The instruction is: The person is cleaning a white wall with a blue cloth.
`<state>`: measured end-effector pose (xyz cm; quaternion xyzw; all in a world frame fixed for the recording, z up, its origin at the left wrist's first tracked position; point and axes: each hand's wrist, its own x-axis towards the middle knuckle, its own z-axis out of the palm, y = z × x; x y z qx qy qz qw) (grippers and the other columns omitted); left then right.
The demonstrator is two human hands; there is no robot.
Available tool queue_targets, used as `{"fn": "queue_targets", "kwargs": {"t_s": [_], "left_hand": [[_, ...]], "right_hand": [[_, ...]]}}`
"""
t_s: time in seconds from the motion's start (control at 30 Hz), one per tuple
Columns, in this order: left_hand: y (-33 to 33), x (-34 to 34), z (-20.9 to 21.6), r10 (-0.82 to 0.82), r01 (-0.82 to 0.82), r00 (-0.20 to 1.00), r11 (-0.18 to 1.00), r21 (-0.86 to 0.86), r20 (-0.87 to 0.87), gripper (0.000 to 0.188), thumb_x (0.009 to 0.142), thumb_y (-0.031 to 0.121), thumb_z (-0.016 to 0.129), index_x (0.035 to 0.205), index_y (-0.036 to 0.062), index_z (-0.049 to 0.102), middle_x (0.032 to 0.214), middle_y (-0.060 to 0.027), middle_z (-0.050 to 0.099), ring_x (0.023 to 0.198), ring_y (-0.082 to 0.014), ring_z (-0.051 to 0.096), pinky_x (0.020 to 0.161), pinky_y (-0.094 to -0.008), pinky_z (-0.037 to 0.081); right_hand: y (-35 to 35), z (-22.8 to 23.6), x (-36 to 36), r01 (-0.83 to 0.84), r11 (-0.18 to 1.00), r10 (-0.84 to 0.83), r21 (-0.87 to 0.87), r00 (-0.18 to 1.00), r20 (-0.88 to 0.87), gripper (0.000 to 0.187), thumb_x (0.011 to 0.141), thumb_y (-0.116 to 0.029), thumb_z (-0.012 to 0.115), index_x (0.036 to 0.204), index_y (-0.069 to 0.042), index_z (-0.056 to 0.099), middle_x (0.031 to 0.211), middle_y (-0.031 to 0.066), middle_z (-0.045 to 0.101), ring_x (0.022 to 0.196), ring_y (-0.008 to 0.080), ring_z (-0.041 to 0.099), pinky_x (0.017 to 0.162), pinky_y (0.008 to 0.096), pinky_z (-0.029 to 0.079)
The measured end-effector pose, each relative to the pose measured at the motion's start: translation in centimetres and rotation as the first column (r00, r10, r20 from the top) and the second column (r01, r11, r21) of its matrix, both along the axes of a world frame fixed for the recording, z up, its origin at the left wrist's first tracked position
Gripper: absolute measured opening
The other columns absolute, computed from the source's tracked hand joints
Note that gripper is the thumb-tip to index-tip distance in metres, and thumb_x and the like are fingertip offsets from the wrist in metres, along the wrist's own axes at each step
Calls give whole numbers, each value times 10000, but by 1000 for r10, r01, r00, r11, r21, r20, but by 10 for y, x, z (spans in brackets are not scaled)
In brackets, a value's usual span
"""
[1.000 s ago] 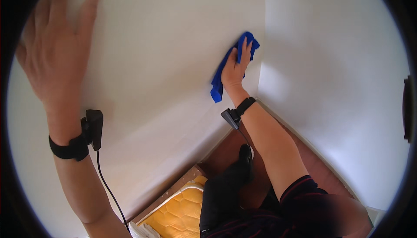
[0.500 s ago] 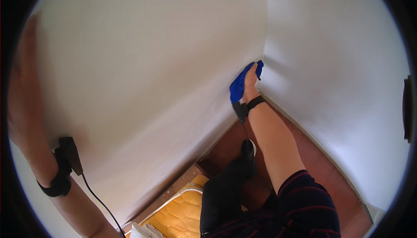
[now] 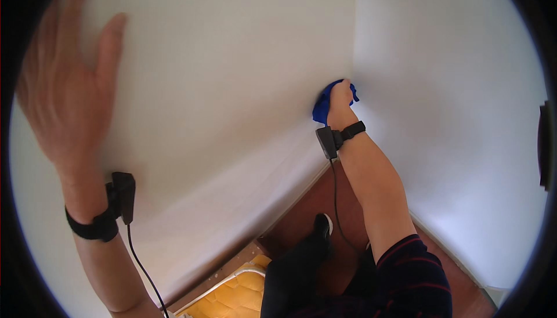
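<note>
My right hand (image 3: 340, 102) presses a blue cloth (image 3: 321, 109) against the white wall (image 3: 232, 57), close to the corner where two walls meet. The cloth bunches around the fingers, which it partly hides. At the left, my left hand (image 3: 72, 86) is up by the same wall with its thumb and fingers spread, holding nothing. Its fingertips run to the picture's dark rim. Each wrist wears a black strap with a small black device and a cable.
Below, a yellow quilted mattress (image 3: 235, 297) with white edging lies along a wooden bed frame (image 3: 232, 263) by the wall. My legs and a black shoe (image 3: 323, 225) are over the reddish-brown floor (image 3: 296, 216). A dark object (image 3: 544, 147) sits at the far right.
My left hand has moved right and come further into view, fingers spread. The right hand with the blue cloth has shifted slightly right, nearer the corner. My visible foot has moved lower in the picture.
</note>
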<state>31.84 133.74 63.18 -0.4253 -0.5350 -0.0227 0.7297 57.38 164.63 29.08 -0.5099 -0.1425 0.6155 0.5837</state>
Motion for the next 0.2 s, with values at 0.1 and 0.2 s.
{"fn": "queue_targets", "kwargs": {"t_s": [0.1,0.2], "left_hand": [[7,5,-45,-170,172,985,983,64,-31,724,1105,740,462,1745,419,361,1788,20,429,1656,-288,393,1268,-722,357],[-9,14,-80,230,-228,973,970,85,-6,781,1077,786,467,1751,406,360,1784,15,441,1651,-291,402,1294,-679,353]], "right_hand": [[-10,17,-10,89,981,-61,172,985,-162,782,1131,-534,411,1592,92,489,1637,197,560,1440,340,571,1223,432,432],[-20,30,-13,135,960,-75,245,968,-238,757,1126,-502,472,1601,87,469,1681,176,517,1467,306,547,1237,436,422]]}}
